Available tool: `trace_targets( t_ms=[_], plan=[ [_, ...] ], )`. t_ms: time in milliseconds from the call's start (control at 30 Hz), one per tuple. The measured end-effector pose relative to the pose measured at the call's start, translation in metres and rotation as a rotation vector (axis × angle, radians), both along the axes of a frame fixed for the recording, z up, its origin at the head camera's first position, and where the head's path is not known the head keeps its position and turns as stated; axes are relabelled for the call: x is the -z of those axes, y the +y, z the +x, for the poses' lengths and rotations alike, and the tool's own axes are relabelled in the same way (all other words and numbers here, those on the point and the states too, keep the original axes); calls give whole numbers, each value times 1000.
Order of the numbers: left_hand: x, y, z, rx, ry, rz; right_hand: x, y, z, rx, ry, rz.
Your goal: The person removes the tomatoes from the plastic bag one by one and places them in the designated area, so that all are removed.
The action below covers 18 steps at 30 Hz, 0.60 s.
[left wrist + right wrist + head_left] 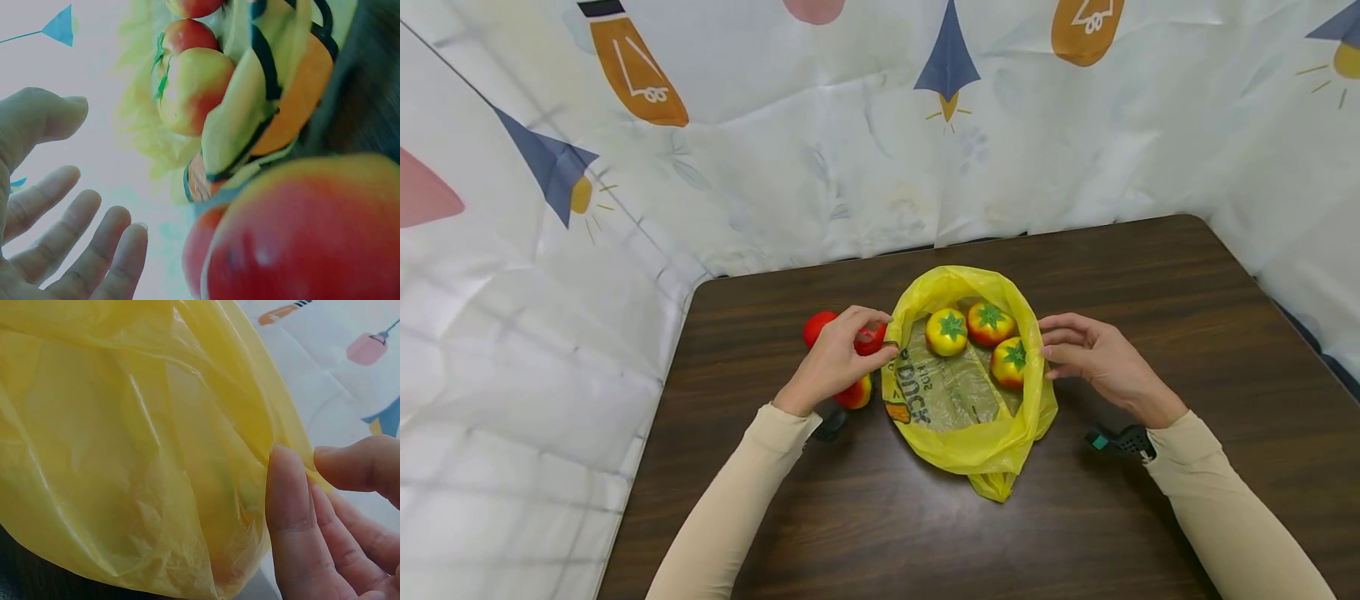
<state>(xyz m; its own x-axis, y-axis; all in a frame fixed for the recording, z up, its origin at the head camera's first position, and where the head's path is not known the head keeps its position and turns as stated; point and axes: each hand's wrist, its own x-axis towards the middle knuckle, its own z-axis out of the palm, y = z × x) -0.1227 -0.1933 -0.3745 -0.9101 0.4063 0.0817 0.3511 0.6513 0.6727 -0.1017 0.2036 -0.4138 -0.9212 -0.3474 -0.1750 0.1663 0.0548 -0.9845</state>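
A yellow plastic bag (955,450) stands wide open on the table, its rim turned outward. Three red-and-yellow tomatoes (946,332) with green star-shaped tops lie inside it, toward the back and right. My left hand (842,354) is at the bag's left rim; in the left wrist view its thumb and fingers are spread apart with nothing between them. On the opposite side, my right hand (1093,362) pinches the bag's right edge between thumb and forefinger (290,512). More red tomatoes (817,327) lie left of the bag, partly hidden by my left hand.
The dark brown wooden table (880,542) extends around the bag. Behind it and at the left hangs a white printed sheet (760,167). A red-and-yellow tomato (854,393) sits close beside my left wrist, against the bag's outer side.
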Motion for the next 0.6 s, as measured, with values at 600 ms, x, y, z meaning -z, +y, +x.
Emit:
trace_targets(
  t_ms=[600],
  plan=[
    [15, 40, -22, 36, -34, 68, 6, 1, -2, 6, -19, 35]
  ],
)
